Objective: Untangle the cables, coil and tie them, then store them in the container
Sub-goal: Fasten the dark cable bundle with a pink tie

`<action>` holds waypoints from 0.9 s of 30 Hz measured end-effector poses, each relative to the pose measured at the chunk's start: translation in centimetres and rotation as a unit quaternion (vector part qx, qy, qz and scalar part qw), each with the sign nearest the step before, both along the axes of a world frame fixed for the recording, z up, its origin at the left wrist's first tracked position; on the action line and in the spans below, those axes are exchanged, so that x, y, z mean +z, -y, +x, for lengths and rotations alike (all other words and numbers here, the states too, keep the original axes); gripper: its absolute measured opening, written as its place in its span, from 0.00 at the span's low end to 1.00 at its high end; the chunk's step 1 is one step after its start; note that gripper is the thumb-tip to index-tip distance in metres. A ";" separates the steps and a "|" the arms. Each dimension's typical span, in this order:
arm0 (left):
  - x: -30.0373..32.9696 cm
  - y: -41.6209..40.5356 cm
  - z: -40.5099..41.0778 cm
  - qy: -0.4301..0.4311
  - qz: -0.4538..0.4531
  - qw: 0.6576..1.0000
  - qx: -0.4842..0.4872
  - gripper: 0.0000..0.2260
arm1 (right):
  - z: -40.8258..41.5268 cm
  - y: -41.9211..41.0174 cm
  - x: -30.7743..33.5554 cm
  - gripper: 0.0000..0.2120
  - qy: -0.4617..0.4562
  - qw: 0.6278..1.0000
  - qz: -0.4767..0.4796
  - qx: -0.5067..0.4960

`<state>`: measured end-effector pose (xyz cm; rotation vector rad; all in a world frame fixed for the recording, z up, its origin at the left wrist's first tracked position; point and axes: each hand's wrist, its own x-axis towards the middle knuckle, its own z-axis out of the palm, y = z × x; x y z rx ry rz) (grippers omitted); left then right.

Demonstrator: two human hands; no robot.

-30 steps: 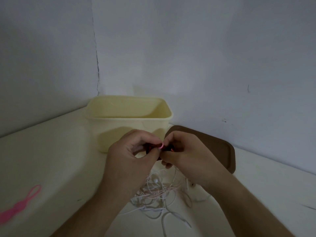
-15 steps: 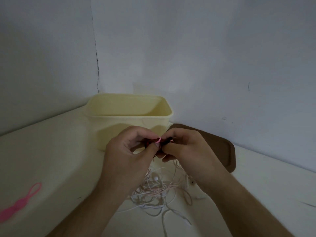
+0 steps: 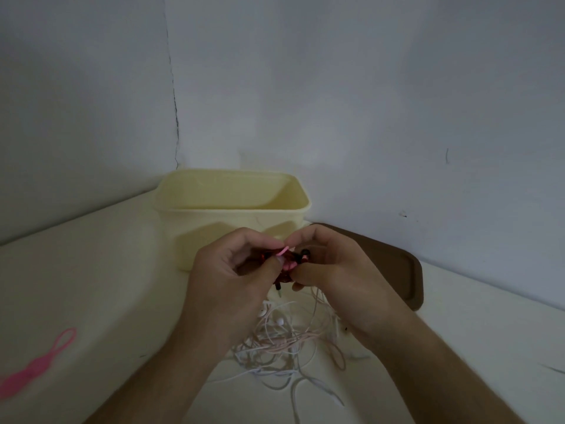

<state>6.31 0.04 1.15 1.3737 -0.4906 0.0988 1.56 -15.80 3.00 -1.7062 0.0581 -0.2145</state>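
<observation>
You are holding a small red cable bundle [image 3: 282,267] between both hands, in front of the cream container [image 3: 232,209]. Your left hand [image 3: 232,280] is pinching a pink tie [image 3: 286,255] against the bundle, and your right hand [image 3: 333,270] is gripping the bundle's other side. Tangled white and pink cables [image 3: 284,347] are lying on the table [image 3: 91,286] beneath your wrists. A brown lid [image 3: 397,270] is leaning against the wall, and a second pink tie [image 3: 36,365] is lying far left.
</observation>
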 end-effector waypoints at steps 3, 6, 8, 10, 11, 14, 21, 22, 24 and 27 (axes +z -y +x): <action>-0.1 0.0 0.0 0.009 0.015 1.000 0.014 0.13 | -0.1 -0.1 0.1 0.11 0.010 0.999 -0.047 0.006; -0.1 -0.1 0.1 0.008 0.013 1.000 0.023 0.13 | -0.1 -0.3 0.0 0.09 0.014 0.998 -0.058 -0.002; -0.1 -0.1 0.1 0.003 0.011 1.000 0.025 0.13 | -0.1 -0.4 0.0 0.07 0.018 0.998 -0.060 -0.012; 0.1 -0.1 0.1 -0.003 0.004 1.000 0.027 0.13 | 0.0 -0.5 0.0 0.07 0.025 0.997 -0.069 -0.025; 0.2 -0.1 0.1 -0.006 -0.002 1.000 0.025 0.13 | 0.1 -0.5 0.0 0.07 0.026 0.996 -0.074 -0.031; 0.3 -0.1 0.1 -0.018 -0.018 1.000 0.014 0.12 | 0.2 -0.7 -0.2 0.09 0.037 0.994 -0.095 -0.043; 0.1 0.0 0.2 -0.029 -0.017 0.999 0.014 0.10 | 0.2 -1.0 -0.4 0.07 0.036 0.993 -0.083 -0.075; 0.1 0.1 0.1 -0.029 -0.012 0.999 0.011 0.09 | 0.2 -1.0 -0.5 0.07 0.034 0.994 -0.071 -0.081; 0.1 0.2 0.1 -0.034 -0.009 0.999 0.005 0.09 | 0.1 -1.1 -0.6 0.09 0.028 0.994 -0.052 -0.095; 0.0 0.2 0.0 -0.040 0.000 0.999 -0.007 0.09 | 0.0 -1.3 -0.6 0.10 0.022 0.992 -0.053 -0.108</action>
